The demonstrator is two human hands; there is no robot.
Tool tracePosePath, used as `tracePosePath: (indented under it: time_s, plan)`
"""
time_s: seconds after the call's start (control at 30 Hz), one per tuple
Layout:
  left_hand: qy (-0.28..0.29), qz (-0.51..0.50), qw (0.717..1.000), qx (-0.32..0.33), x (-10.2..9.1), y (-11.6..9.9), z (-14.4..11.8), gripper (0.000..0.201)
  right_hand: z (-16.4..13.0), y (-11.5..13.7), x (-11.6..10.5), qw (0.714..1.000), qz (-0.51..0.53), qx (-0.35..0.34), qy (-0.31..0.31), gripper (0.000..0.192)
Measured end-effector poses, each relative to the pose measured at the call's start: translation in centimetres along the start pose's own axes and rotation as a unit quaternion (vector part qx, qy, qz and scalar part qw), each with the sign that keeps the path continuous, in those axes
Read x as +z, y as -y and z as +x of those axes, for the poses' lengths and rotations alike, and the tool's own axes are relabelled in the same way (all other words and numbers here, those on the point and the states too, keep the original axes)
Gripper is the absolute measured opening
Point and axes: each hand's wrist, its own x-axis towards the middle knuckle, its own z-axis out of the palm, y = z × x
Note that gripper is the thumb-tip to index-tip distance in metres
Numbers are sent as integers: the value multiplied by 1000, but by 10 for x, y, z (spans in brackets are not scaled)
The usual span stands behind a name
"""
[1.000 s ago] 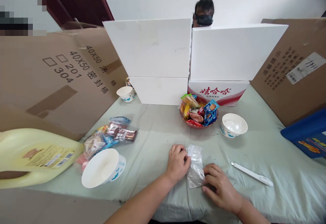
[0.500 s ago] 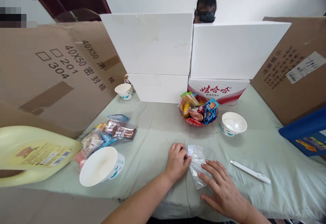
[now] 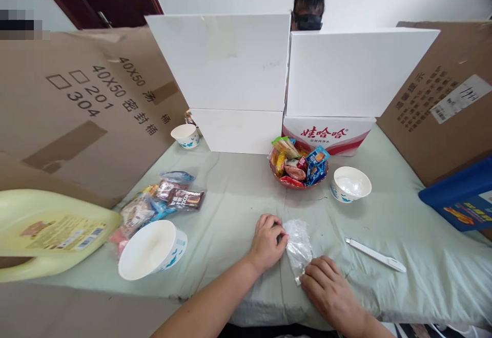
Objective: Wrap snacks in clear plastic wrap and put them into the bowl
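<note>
A crumpled clear plastic bag (image 3: 299, 243) lies on the green cloth in front of me. My left hand (image 3: 268, 243) pinches its upper left edge between thumb and fingers. At the bag's lower right edge, the curled fingers of my right hand (image 3: 326, 284) are closed on it. Right of my right hand, apart from it, lies a white utility knife (image 3: 375, 255). Beyond the bag stands a red bowl (image 3: 298, 184) heaped with wrapped snacks (image 3: 295, 164). A white paper bowl (image 3: 351, 184) with something clear inside is to its right.
On the left are a tilted paper bowl (image 3: 148, 251), several snack packets (image 3: 163, 199) and a yellow jug (image 3: 54, 235). A small paper bowl (image 3: 186, 136) stands farther back. White boxes (image 3: 238, 61), cardboard panels (image 3: 77, 102) and a blue container (image 3: 461, 194) surround the table. Behind sits a person (image 3: 309, 7).
My right hand has moved down and its spread fingers have closed on the bag's lower edge. The bag looks more spread out. My left hand keeps its pinch.
</note>
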Motion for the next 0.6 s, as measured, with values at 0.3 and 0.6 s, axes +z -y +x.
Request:
tracePosePath:
  time_s: [0.3, 0.6]
  plan:
    - [4, 6, 1000, -7, 0, -2, 1, 7, 4, 5, -21, 995, -55, -5, -79, 16]
    - [-69, 48, 990, 113, -1, -2, -4, 21, -2, 16, -1, 999, -41, 5, 3, 31]
